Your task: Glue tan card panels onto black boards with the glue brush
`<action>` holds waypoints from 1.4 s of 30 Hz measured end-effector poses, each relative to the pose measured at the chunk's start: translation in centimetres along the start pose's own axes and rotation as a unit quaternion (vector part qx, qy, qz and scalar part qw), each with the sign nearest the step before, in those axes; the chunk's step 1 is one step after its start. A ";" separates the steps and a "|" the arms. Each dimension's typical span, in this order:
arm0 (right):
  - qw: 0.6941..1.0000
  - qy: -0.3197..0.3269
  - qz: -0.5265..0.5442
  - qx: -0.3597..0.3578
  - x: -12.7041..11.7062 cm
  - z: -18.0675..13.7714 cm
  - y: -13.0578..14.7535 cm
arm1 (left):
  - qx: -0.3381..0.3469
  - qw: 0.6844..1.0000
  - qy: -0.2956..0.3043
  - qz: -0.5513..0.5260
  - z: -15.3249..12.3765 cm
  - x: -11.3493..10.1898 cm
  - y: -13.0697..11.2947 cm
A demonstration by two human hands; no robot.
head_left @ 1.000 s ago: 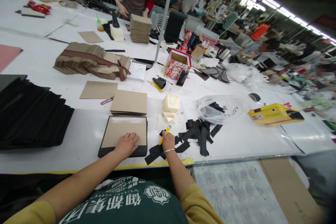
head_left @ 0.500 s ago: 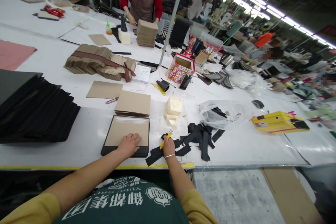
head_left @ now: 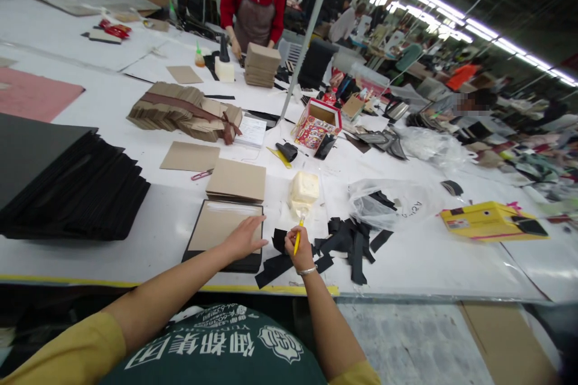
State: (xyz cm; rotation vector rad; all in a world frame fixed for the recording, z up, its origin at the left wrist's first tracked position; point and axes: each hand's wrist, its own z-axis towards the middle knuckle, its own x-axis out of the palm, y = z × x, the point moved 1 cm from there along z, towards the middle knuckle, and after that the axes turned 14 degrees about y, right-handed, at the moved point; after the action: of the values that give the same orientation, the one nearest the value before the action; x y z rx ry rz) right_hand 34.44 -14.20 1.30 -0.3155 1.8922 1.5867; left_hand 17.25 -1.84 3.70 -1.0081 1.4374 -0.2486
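Note:
My left hand [head_left: 246, 237] lies over the right edge of a tan board [head_left: 217, 228], its fingers spread. That board rests on black sheets [head_left: 246, 264], and a pale streak runs along its top. In my right hand [head_left: 298, 252] is a brush with a yellow handle [head_left: 297, 244], bristles pointing away from me. The brush tip reaches the foot of a cream-coloured glue container [head_left: 303, 188]. Black strips [head_left: 275, 269] lie under and beside my right hand. Behind the board sits a small stack of tan boards [head_left: 237, 179].
A tall stack of black sheets [head_left: 67, 186] stands at the left. Farther back are a ribbon-tied bundle of tan boards [head_left: 180, 109] and a red patterned box [head_left: 317, 123]. To the right lie a plastic bag [head_left: 383, 201] and a yellow box [head_left: 492, 221]. A co-worker [head_left: 255, 6] stands opposite.
My left hand has slid right, off the middle of the board to its edge, with fingers more spread. My right hand has brought the brush closer to the glue container. The view has shifted slightly.

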 end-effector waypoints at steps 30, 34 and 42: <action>0.968 0.245 -0.030 -0.034 4.4 7.7 5.4 | -0.225 0.719 -0.276 -0.596 -5.1 -5.2 14.5; 0.960 0.215 -0.174 0.036 -0.7 6.5 3.1 | -0.171 0.823 -0.189 -0.508 -5.8 -5.8 12.7; 0.969 0.180 -0.083 -0.146 2.0 6.7 10.5 | 0.046 0.957 -0.024 -0.286 -5.0 -7.7 3.8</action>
State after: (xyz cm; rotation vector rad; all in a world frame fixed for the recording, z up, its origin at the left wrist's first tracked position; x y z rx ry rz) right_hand 29.17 -4.89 8.03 -0.9194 1.8247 1.7810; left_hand 9.84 3.61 7.35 -1.3279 1.0502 -0.7004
